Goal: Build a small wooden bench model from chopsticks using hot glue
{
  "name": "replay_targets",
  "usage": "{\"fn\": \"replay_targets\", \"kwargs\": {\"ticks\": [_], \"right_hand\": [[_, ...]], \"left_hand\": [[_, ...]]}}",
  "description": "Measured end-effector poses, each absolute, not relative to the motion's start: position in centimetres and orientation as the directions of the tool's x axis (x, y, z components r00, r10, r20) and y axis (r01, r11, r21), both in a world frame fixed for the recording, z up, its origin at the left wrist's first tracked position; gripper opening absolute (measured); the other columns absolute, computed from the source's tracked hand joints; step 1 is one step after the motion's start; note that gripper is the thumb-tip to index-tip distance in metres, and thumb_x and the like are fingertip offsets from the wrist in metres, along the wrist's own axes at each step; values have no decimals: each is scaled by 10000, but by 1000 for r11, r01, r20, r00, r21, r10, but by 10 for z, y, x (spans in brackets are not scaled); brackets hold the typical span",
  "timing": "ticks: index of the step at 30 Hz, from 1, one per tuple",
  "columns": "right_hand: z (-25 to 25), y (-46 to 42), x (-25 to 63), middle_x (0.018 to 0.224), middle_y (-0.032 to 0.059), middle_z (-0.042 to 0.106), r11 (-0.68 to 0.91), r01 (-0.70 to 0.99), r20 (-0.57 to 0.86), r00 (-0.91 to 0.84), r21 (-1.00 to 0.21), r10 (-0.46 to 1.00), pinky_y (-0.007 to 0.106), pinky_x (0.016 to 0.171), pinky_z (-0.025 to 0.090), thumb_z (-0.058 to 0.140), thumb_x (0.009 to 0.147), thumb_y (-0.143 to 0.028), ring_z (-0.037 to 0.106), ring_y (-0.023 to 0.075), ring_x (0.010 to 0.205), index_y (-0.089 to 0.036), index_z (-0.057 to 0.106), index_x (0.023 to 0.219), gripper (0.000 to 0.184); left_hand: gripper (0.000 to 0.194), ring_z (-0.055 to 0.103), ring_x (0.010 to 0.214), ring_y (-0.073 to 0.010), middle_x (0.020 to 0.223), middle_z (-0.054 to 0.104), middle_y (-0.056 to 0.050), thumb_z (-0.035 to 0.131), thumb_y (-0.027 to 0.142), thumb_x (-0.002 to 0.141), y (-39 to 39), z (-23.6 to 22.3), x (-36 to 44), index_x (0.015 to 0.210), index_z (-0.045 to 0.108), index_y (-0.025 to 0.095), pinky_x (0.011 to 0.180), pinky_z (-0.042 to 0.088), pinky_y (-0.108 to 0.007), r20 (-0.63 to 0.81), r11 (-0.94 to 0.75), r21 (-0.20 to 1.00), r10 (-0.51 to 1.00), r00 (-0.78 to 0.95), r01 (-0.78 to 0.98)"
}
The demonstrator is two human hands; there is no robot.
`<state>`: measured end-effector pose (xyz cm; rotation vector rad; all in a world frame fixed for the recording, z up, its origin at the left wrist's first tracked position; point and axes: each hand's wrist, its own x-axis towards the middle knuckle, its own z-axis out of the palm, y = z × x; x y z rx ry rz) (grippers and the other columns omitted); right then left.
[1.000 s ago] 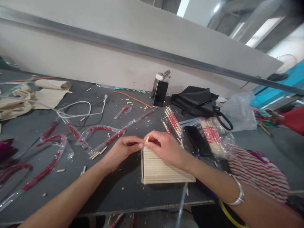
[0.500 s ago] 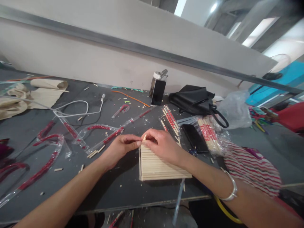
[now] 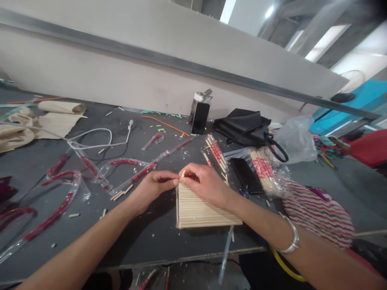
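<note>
A flat panel of pale wooden sticks (image 3: pixel 208 209), laid side by side, rests on the dark table near its front edge. At the panel's far left corner, my right hand (image 3: pixel 205 181) pinches a short wooden stick (image 3: pixel 182 174) whose tip pokes up between thumb and fingers. My left hand (image 3: pixel 157 185) meets it there, thumb and fingertips pressed together at the same corner. Whatever lies between the left fingertips is too small to make out. The far part of the panel is hidden under my right hand.
Clear tubes with red pieces (image 3: pixel 139 173) and a white cable (image 3: pixel 111 141) spread over the left. Behind stand a bottle (image 3: pixel 198 96) and a phone (image 3: pixel 200 118). To the right lie a black bag (image 3: pixel 242 127), another phone (image 3: pixel 245 175), wrapped chopsticks (image 3: pixel 263 169) and striped cloth (image 3: pixel 317 213).
Both hands keep the same pinch at the panel's corner. The view has shifted very slightly; nothing else visibly differs.
</note>
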<state>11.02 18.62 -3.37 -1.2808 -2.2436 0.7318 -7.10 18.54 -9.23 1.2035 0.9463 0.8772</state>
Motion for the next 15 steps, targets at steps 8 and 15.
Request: {"fn": "replay_targets", "kwargs": {"ticks": [8,15], "right_hand": [[-31,187,116,867,33,737,370,618,73,-451,-694,890,272,695,510,640,808,-219,674,153,771,-194,673,1003,199],[-29,186,118,895,37,745,358,622,85,-424,-696,902,305,735,534,597,817,-196,692,165,824,-207,678,1017,216]], "left_hand": [[252,640,885,-203,888,752,-32,730,367,741,184,-92,-72,933,770,210,863,444,-313,-95,140,986,922,376,-94],[201,645,884,-191,902,753,-26,716,328,755,182,-89,-72,919,772,228,869,440,-304,-90,151,980,916,390,-129]]}}
